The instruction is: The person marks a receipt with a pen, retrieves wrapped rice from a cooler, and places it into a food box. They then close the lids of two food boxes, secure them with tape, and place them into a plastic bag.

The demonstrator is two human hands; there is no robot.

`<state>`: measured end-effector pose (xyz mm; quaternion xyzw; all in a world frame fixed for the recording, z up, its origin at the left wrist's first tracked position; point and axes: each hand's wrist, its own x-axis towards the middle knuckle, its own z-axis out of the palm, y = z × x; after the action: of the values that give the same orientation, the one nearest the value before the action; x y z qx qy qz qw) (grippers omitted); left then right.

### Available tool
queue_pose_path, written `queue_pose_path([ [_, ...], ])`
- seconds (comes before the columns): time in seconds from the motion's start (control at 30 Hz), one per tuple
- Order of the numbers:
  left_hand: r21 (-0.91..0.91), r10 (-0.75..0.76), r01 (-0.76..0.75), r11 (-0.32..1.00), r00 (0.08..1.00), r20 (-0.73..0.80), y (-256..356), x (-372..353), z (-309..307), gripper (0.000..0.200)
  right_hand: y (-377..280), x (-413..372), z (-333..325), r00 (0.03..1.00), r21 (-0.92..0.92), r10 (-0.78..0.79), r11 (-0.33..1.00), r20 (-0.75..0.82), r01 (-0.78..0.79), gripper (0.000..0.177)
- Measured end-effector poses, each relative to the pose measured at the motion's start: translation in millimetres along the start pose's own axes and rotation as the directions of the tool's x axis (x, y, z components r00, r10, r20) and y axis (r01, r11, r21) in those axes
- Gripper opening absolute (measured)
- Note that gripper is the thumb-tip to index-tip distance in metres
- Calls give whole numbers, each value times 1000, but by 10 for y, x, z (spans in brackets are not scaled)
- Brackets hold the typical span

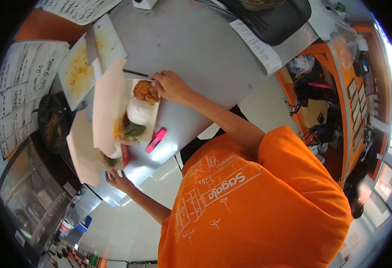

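The step in hand seems to be the filling of the pale pink cardboard meal box (104,105), which lies open on the grey steel counter (196,40), in front of the person and a little to the left. Its lid stands up on the far side. Inside I see a white round portion of rice (139,110), some dark green leaves (133,130) and, at the end nearest the right hand, a golden-brown fried piece of chicken (144,92).

The right hand (171,87) is bent over this piece. Its fingers are curled and closed on the edge of the chicken, so in my judgement it is setting the piece in its place beside the rice. The left hand (118,178) is at the opposite end of the box, under the lower corner. It is loosely open with fingers spread, and it touches the cardboard as a support. I cannot tell if it pinches the edge.

The next move calls for a gentle release, so that the chicken does not press the rice out of shape, and for the left hand to keep the box steady. Then the lid needs a free way down. A bright pink marker pen (155,140) lies on the counter just beside the box.
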<state>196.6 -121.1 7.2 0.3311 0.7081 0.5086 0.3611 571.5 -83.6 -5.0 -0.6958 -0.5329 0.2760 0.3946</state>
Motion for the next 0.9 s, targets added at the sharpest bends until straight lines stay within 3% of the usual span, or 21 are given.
queue_pose_path([
  [0.03,-33,24,-27,999,997,-71,63,-235,209,49,80,-31,-193,1000,91,-17,996,-16,18,19],
  [0.1,95,144,-118,988,930,-338,-46,-766,586,45,287,-149,-674,990,73,-136,988,30,133,18],
  [0.17,399,369,-282,873,915,-162,-490,-1128,772,49,445,-462,-1017,982,82,-168,984,83,161,15],
  [0.2,518,418,-381,766,907,49,-673,-1219,844,52,555,-593,-1223,977,73,-176,983,120,168,13],
  [0.23,595,417,-486,640,870,262,-668,-1359,1023,55,665,-714,-1411,970,60,-185,982,157,177,11],
  [0.3,750,483,-571,333,786,385,-509,-1719,1354,61,818,-1012,-1713,983,53,-134,990,123,128,11],
  [0.47,816,609,-436,379,781,134,-436,-1989,1674,61,1199,-902,-2161,996,-73,-10,997,-94,3,12],
  [0.5,817,687,-476,325,713,142,-423,-2082,1771,55,1274,-738,-2222,992,-93,2,996,-130,-15,12],
  [0.53,773,697,-528,353,700,159,-338,-2224,1975,52,1369,-568,-2276,991,-183,-15,983,-135,-11,17],
  [0.57,645,598,-545,535,784,167,-349,-2314,2149,53,1412,-412,-2288,990,-263,-34,965,-139,-4,22],
  [0.6,548,510,-570,612,814,277,-300,-2455,2394,48,1357,-267,-2293,991,-481,20,873,-132,-82,27],
  [0.63,445,461,-640,626,764,451,-275,-2526,2645,45,1304,-156,-2258,988,-675,70,724,-138,-145,33],
  [0.67,364,521,-773,519,624,582,-239,-2605,2952,44,1306,-134,-2191,990,-702,93,697,-110,-144,37],
  [0.7,289,454,-810,510,540,709,-209,-2644,3196,45,1310,-131,-2141,989,-734,120,664,-86,-144,42],
  [0.77,146,456,-832,535,430,779,-82,-2720,3615,53,1248,-143,-1958,989,-745,139,655,-48,-128,48],
  [0.8,173,383,-882,437,357,852,-20,-2748,3719,63,1225,-255,-1840,990,-722,137,682,-26,-113,49],
  [0.9,166,347,-879,446,341,874,-110,-2698,3741,69,1078,-361,-1664,984,-610,154,789,88,-69,51],
])
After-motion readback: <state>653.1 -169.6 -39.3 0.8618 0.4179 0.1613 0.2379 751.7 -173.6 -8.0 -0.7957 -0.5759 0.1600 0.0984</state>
